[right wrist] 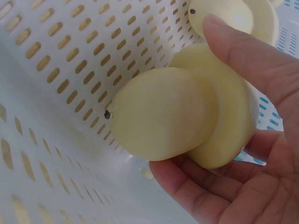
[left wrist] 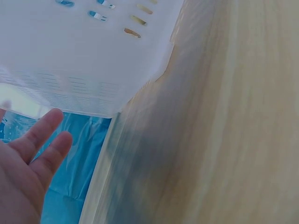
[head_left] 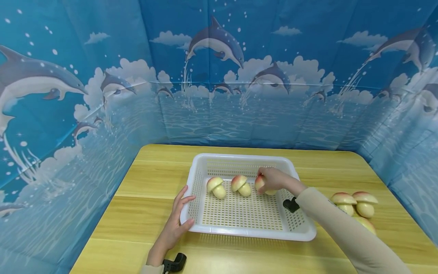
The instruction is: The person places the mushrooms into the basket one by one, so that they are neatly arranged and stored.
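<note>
A white plastic basket (head_left: 253,231) with slotted walls and floor stands on the table. Inside it are two toy mushrooms, a left one (head_left: 219,191) and a middle one (head_left: 244,189), each with a pale stem and reddish cap. Toward the basket's right side, my right hand (head_left: 276,179) grips a third toy mushroom (right wrist: 161,114) by its cap, fingers below and thumb above in the right wrist view. My left hand (head_left: 175,220) is at the basket's left rim, thumb and fingers spread; the left wrist view shows two fingers (left wrist: 55,149) extended near the basket wall.
Several more toy mushrooms (head_left: 365,203) lie in a group on the wooden table (head_left: 150,171), right of the basket and partly hidden by the right sleeve. A blue dolphin-print curtain (head_left: 219,114) hangs behind the table and at both sides.
</note>
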Available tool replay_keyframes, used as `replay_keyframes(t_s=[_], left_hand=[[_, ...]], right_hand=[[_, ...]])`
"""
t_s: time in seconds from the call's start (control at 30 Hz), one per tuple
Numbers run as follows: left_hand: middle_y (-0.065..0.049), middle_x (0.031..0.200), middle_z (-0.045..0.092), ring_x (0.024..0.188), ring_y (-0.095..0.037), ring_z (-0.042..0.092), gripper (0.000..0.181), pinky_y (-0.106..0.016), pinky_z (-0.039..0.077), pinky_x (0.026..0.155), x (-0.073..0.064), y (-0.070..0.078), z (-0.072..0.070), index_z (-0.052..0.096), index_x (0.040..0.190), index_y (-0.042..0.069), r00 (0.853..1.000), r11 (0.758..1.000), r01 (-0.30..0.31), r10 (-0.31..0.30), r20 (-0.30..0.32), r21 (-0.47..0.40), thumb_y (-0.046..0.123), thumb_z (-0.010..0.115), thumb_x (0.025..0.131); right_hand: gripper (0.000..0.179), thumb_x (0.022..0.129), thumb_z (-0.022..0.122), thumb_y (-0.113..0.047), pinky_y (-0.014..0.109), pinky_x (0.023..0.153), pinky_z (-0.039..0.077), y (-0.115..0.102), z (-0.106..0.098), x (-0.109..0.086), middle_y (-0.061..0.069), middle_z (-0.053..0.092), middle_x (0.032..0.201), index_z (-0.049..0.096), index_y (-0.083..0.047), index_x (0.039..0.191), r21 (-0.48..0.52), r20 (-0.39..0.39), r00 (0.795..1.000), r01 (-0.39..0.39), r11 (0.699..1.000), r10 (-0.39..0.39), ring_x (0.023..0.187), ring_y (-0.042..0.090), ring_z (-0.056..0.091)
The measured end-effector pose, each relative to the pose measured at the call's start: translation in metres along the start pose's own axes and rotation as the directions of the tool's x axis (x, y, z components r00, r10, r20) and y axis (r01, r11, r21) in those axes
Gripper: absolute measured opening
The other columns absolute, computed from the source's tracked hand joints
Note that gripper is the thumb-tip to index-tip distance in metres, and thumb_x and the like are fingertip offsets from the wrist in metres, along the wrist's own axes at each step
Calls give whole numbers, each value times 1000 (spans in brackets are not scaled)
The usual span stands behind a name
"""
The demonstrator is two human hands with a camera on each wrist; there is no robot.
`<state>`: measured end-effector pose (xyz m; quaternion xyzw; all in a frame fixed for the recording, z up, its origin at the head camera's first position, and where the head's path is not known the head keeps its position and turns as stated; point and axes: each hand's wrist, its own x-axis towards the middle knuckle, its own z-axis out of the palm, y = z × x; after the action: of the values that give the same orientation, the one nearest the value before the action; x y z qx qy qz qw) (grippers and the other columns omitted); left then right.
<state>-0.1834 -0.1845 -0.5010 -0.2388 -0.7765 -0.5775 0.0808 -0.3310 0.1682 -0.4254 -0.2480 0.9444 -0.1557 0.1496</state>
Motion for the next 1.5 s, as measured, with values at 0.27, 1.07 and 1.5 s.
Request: replay_keyframes(t_s=[0.27,1.07,1.5], left_hand=[[-10,157,0,135,-40,17,60,-45,42,88,-1,-4,0,39,139,13,1000,1000,13,-13,-4,-13,12,57,82],[-9,157,1,134,-41,18,59,-46,40,89,0,0,-1,40,139,13,1000,1000,12,-12,-1,27,12,56,82],[-7,157,1,135,-39,17,60,-45,41,89,0,0,0,40,139,16,1000,1000,13,-13,1,4,15,57,82]], right_hand=[[56,71,83,-29,41,75,46,0,2,0,8,61,99,56,0,111,4,3,1000,2,1000,-2,90,26,57],[56,70,84,-28,41,75,46,4,5,1,8,61,97,56,0,109,-1,-18,1000,20,1000,-20,89,26,57],[56,71,83,-29,40,75,46,5,6,-1,8,61,98,56,0,111,9,-11,1000,12,1000,-12,88,25,57]])
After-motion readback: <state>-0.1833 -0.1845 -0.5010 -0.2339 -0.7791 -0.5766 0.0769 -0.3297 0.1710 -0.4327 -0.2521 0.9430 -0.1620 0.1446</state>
